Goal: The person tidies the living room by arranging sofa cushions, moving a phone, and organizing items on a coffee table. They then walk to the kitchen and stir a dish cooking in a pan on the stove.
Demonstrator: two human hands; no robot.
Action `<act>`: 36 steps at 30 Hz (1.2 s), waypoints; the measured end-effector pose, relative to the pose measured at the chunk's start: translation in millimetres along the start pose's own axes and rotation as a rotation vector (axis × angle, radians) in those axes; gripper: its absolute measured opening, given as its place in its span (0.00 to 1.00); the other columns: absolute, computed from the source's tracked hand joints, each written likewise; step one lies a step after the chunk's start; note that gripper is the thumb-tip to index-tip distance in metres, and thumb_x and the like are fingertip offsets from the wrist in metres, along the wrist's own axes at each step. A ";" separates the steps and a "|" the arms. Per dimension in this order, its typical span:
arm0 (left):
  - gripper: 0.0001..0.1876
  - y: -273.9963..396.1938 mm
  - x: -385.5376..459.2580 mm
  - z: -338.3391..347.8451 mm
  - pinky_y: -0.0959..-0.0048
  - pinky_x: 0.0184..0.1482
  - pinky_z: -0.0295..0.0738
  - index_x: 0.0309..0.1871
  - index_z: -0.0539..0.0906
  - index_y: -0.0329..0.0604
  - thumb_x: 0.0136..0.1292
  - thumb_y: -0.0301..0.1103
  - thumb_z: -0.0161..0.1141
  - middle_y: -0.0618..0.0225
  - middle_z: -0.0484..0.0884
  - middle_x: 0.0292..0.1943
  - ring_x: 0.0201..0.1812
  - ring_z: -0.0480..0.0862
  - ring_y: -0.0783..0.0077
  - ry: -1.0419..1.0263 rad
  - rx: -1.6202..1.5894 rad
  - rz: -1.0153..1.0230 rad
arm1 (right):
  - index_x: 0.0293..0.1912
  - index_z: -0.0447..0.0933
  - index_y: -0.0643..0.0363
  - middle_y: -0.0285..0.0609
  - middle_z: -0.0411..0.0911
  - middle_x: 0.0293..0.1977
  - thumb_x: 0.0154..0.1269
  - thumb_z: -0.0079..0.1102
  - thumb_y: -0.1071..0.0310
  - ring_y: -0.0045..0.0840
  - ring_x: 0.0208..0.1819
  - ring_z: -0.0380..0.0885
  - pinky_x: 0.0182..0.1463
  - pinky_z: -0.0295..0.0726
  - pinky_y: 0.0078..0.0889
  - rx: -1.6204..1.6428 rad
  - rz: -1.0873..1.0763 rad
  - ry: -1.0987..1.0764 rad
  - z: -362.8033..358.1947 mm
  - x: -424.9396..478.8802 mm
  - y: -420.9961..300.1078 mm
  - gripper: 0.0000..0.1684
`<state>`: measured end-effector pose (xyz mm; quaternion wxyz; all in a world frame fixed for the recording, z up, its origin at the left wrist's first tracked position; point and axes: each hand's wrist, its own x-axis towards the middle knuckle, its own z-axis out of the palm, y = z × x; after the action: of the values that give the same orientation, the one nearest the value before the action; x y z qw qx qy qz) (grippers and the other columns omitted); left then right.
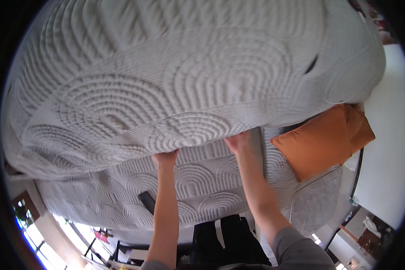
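Note:
A large light-grey quilted cover (202, 81) with arched stitching fills the upper view and bulges upward. My left hand (167, 158) grips its near lower edge left of centre. Further right, my right hand (238, 141) holds the same edge, the fingers partly hidden by the fabric. Below the raised edge lies a couch seat (195, 179) dressed in matching quilted fabric. A dark, flat, oblong object (146, 201) rests on this seat beside my left forearm; what it is cannot be made out.
Orange cushions (319, 141) lean together at the right end of the seat. A white surface (384, 135) stands beyond them. Bright windows (40, 246) and furniture show at the lower left, with shelves and assorted items (368, 233) at the lower right.

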<state>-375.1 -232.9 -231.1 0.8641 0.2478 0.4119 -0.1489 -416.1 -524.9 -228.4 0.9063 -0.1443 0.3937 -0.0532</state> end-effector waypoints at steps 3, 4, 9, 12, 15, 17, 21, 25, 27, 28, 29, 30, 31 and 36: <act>0.39 12.5 -13.6 9.4 0.47 0.71 0.57 0.73 0.61 0.48 0.67 0.65 0.38 0.57 0.63 0.71 0.72 0.62 0.51 -0.025 -0.065 0.040 | 0.67 0.64 0.53 0.41 0.65 0.66 0.72 0.35 0.36 0.36 0.68 0.63 0.68 0.65 0.50 0.243 -0.127 0.195 -5.4 -23.5 -18.1 0.38; 0.41 35.7 3.3 -5.2 0.45 0.71 0.55 0.73 0.61 0.48 0.65 0.67 0.38 0.57 0.60 0.73 0.73 0.60 0.51 -0.207 -0.041 0.033 | 0.68 0.61 0.53 0.40 0.64 0.67 0.72 0.34 0.37 0.36 0.68 0.62 0.69 0.63 0.50 0.241 -0.219 -0.189 4.1 -5.2 -32.3 0.38; 0.50 36.1 -4.1 -28.8 0.44 0.73 0.46 0.78 0.47 0.50 0.61 0.74 0.40 0.61 0.50 0.77 0.77 0.49 0.52 0.027 0.004 0.086 | 0.69 0.60 0.56 0.43 0.63 0.68 0.74 0.36 0.40 0.38 0.68 0.62 0.72 0.57 0.45 -0.204 -0.140 0.063 -22.0 -1.9 -38.4 0.37; 0.49 24.4 -45.2 -48.9 0.41 0.71 0.44 0.78 0.42 0.62 0.60 0.78 0.37 0.64 0.50 0.77 0.76 0.51 0.53 0.102 0.324 0.105 | 0.70 0.60 0.57 0.44 0.56 0.72 0.76 0.42 0.46 0.43 0.70 0.58 0.72 0.55 0.46 -0.726 -0.255 0.230 -27.9 -78.3 -53.8 0.34; 0.48 28.9 -105.8 -101.4 0.40 0.70 0.46 0.78 0.41 0.66 0.60 0.79 0.34 0.65 0.52 0.77 0.75 0.54 0.54 0.120 0.682 0.153 | 0.69 0.62 0.60 0.51 0.54 0.72 0.75 0.44 0.48 0.48 0.72 0.52 0.73 0.48 0.55 -1.402 -1.174 0.183 26.4 -130.7 -81.2 0.33; 0.46 32.0 -148.4 -148.8 0.42 0.70 0.47 0.78 0.42 0.67 0.63 0.77 0.34 0.64 0.54 0.76 0.75 0.55 0.56 0.123 0.885 0.126 | 0.71 0.59 0.60 0.53 0.54 0.72 0.74 0.44 0.49 0.51 0.73 0.51 0.73 0.46 0.60 -1.510 -1.504 0.217 100.8 -131.6 -120.4 0.34; 0.42 22.5 -222.0 -180.0 0.53 0.71 0.51 0.78 0.45 0.63 0.67 0.70 0.38 0.58 0.57 0.75 0.74 0.57 0.59 0.202 1.092 0.007 | 0.71 0.58 0.56 0.55 0.53 0.72 0.73 0.47 0.50 0.54 0.72 0.50 0.72 0.45 0.64 -1.771 -1.546 0.287 178.4 -108.5 -199.4 0.35; 0.39 12.8 -296.4 -252.2 0.60 0.71 0.55 0.77 0.50 0.50 0.71 0.60 0.43 0.49 0.58 0.73 0.73 0.59 0.53 0.036 1.413 0.101 | 0.70 0.61 0.57 0.56 0.55 0.71 0.71 0.51 0.56 0.54 0.72 0.52 0.72 0.50 0.61 -1.697 -1.528 0.065 169.0 -146.7 -186.3 0.32; 0.38 -2.0 -345.3 -268.8 0.59 0.71 0.56 0.77 0.51 0.46 0.72 0.58 0.44 0.45 0.58 0.72 0.72 0.59 0.48 0.056 1.586 0.114 | 0.69 0.62 0.57 0.57 0.58 0.69 0.70 0.54 0.59 0.54 0.70 0.56 0.71 0.54 0.57 -1.755 -1.477 0.038 119.9 -183.7 -160.1 0.32; 0.38 -13.6 -370.5 -278.2 0.58 0.71 0.56 0.76 0.51 0.44 0.72 0.57 0.44 0.42 0.59 0.71 0.72 0.60 0.46 0.075 1.666 0.117 | 0.69 0.62 0.58 0.58 0.60 0.68 0.70 0.54 0.59 0.54 0.68 0.58 0.70 0.57 0.58 -1.823 -1.409 0.023 79.4 -197.3 -143.1 0.32; 0.37 -28.8 -396.3 -287.1 0.58 0.71 0.56 0.76 0.51 0.42 0.72 0.55 0.44 0.40 0.59 0.70 0.72 0.60 0.44 0.102 1.740 0.113 | 0.68 0.63 0.58 0.59 0.61 0.67 0.68 0.56 0.59 0.56 0.67 0.60 0.68 0.59 0.59 -1.936 -1.333 0.025 32.2 -212.7 -124.8 0.33; 0.38 -34.3 -412.0 -283.1 0.56 0.71 0.57 0.75 0.53 0.41 0.71 0.56 0.47 0.40 0.61 0.70 0.71 0.60 0.41 0.111 1.763 0.061 | 0.68 0.64 0.58 0.60 0.60 0.67 0.66 0.58 0.58 0.57 0.67 0.60 0.67 0.59 0.60 -2.005 -1.197 0.024 -25.7 -230.4 -108.0 0.34; 0.41 -40.7 -424.1 -300.2 0.55 0.71 0.57 0.75 0.54 0.43 0.69 0.61 0.46 0.45 0.61 0.71 0.71 0.61 0.40 0.106 1.790 0.065 | 0.67 0.64 0.58 0.59 0.58 0.68 0.64 0.60 0.58 0.57 0.67 0.59 0.67 0.59 0.61 -2.161 -1.030 -0.018 -76.0 -259.0 -86.5 0.35; 0.42 -54.4 -448.3 -339.5 0.57 0.72 0.56 0.74 0.58 0.45 0.67 0.68 0.41 0.50 0.61 0.72 0.72 0.61 0.49 -0.014 1.824 -0.175 | 0.52 0.77 0.59 0.57 0.67 0.61 0.55 0.62 0.59 0.50 0.61 0.68 0.61 0.68 0.55 -2.375 -0.512 -0.201 -296.3 -393.0 -34.0 0.25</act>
<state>-893.0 -67.3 -78.1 0.3215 0.8012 0.1468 -0.4829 -900.5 -539.8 -135.7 0.2005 -0.9603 0.0856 0.1740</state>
